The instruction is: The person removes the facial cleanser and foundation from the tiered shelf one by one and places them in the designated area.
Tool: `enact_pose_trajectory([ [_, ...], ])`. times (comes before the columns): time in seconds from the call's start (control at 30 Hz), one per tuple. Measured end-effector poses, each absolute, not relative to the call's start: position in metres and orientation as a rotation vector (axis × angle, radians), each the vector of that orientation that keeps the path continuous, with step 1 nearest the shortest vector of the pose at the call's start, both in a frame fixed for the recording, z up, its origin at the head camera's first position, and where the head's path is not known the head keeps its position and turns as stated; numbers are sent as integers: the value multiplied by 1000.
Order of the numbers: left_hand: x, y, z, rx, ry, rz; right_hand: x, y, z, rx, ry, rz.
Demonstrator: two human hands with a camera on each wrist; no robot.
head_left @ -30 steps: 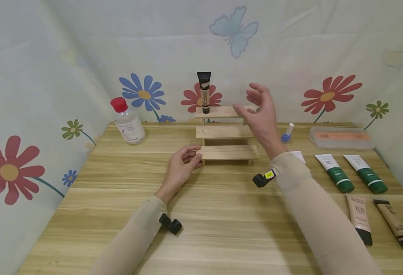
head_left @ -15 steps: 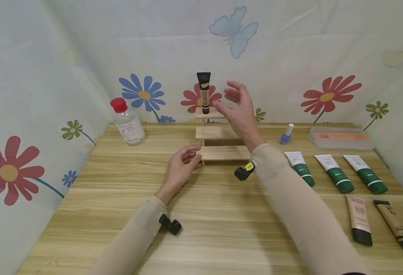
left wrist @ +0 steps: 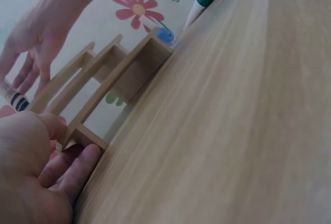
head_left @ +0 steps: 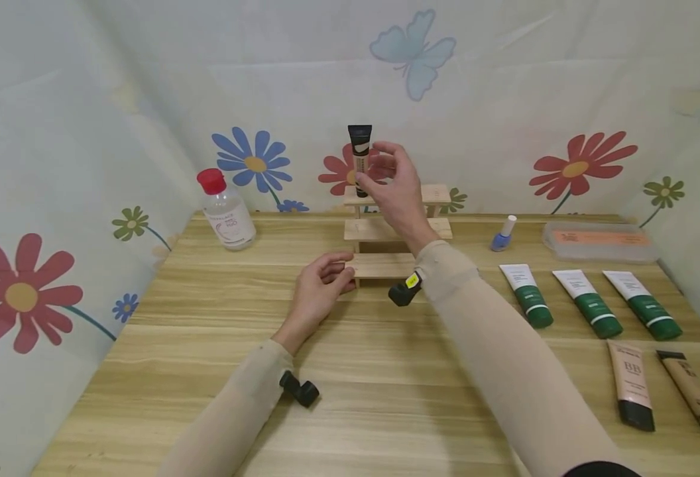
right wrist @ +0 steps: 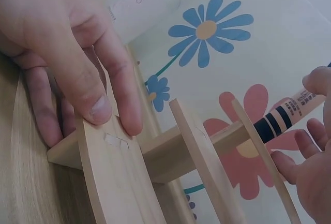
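On the table stands a small three-tier wooden display shelf point(head_left: 386, 230). My left hand point(head_left: 320, 285) grips the left end of its lowest step, the thumb on top and fingers underneath, as the right wrist view shows. A slim black-and-beige cosmetic tube point(head_left: 360, 142) stands upright on the left part of the top step, its striped end down. My right hand point(head_left: 399, 192) reaches over the shelf and holds this tube from the right, thumb in front and fingers behind. In the left wrist view, the tube's striped end point(left wrist: 18, 100) shows beside the right hand's fingers.
A clear bottle with a red cap point(head_left: 231, 222) stands at the left. To the right are a blue nail polish bottle point(head_left: 503, 235), a flat clear case point(head_left: 600, 242), green-and-white tubes point(head_left: 588, 303), a BB cream tube point(head_left: 632, 384) and a tan tube point(head_left: 693, 394).
My right hand has moved left across the top of the shelf, from beyond its right side to the cosmetic tube, which it now holds. My left hand has stayed on the lowest step.
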State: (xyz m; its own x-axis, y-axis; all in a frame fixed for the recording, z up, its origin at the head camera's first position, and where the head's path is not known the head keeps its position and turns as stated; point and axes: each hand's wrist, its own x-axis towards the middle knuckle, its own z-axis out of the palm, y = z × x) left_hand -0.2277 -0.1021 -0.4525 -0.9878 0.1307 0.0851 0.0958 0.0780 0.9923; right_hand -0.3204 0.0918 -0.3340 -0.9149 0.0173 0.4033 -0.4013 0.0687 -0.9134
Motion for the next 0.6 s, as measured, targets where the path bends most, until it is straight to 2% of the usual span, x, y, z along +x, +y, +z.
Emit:
enact_pose_trajectory([
  [0.6,-224,-100,-448,238,2274,2114,-328,88,-337,366,-2161,1768],
])
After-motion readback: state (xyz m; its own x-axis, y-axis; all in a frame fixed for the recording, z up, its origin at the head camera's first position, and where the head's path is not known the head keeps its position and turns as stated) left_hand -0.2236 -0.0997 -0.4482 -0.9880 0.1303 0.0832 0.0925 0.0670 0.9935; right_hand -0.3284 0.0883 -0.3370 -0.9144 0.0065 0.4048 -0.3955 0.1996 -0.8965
